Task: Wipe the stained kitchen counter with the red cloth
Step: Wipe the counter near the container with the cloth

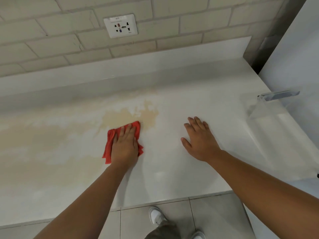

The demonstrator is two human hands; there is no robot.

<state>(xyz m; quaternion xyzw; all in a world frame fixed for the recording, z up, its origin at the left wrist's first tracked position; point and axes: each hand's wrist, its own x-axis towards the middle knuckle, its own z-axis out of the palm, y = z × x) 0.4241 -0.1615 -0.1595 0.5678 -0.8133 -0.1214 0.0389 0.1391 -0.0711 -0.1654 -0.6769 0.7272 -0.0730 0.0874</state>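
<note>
The white kitchen counter (181, 173) fills the middle of the head view. A tan stain (131, 115) spreads across it near the centre, and fainter tan smears (43, 140) lie to the left. My left hand (125, 145) presses flat on the crumpled red cloth (110, 140), whose far edge touches the near side of the stain. Most of the cloth is hidden under my palm. My right hand (200, 138) rests flat on the bare counter to the right, fingers spread, holding nothing.
A tiled wall with a white power socket (120, 25) rises behind the counter's low backsplash (155, 62). A white appliance door with a metal handle (278, 95) stands at the right end. The counter's front edge runs above a tiled floor (215, 216) and my shoes.
</note>
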